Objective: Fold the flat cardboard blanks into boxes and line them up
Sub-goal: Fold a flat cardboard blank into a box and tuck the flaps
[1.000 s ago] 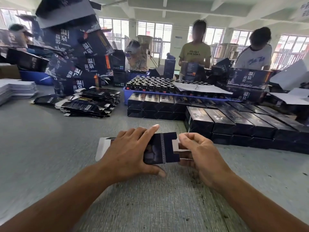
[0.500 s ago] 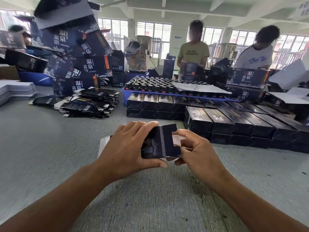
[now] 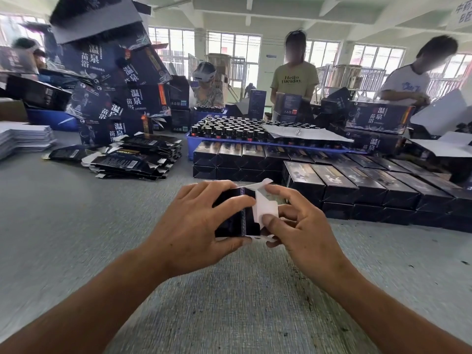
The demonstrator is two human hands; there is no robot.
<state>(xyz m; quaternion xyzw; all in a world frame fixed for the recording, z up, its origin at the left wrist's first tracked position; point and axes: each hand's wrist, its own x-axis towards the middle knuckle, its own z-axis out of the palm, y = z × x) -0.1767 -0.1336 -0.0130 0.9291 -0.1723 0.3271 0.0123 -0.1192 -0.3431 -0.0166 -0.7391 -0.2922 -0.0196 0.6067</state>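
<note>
I am at a big grey table point(image 3: 76, 226) in a bright room with lots of windows point(image 3: 233, 51) and white beams on the ceiling. Three other people stand or sit on the far side. A second ago the dark box point(image 3: 233, 221) lay flat on the table under my hands. Now it is lifted up in front of me, puffed open, and its white flap point(image 3: 265, 210) sticks out at the end. My left hand point(image 3: 196, 226) grips the dark box around its middle. My right hand point(image 3: 301, 226) pinches the white flap with thumb and fingers. Finished boxes point(image 3: 357, 185) sit in rows just behind, and flat blanks point(image 3: 138, 159) are piled to the left. One shirt point(image 3: 293, 79) says "Hello Tuesday".
</note>
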